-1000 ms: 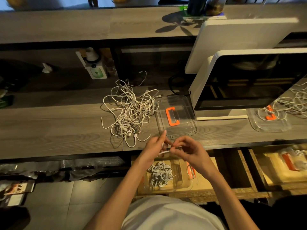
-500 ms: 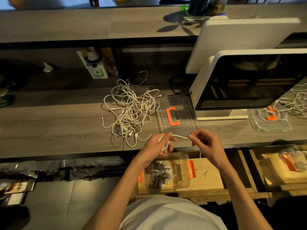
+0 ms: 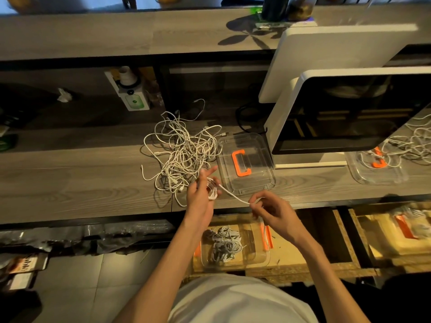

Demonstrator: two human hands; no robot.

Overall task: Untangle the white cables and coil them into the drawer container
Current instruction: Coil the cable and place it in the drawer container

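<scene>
White cable [image 3: 233,194] mid-coil, head view: left hand [image 3: 201,197] holds loops wound round its fingers, right hand [image 3: 270,209] pinches the free end, strand taut between. Tangled pile [image 3: 179,155] on surface at 11 o'clock of the hands. Container [image 3: 235,248] in drawer at 6 o'clock holds finished coils. Next, likely: finish winding, drop coil in.

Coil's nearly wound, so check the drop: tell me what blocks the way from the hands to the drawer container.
Nothing visible does. The cable, held between left hand and right hand, is just above the open drawer container; its lid lies on the desk.
</scene>
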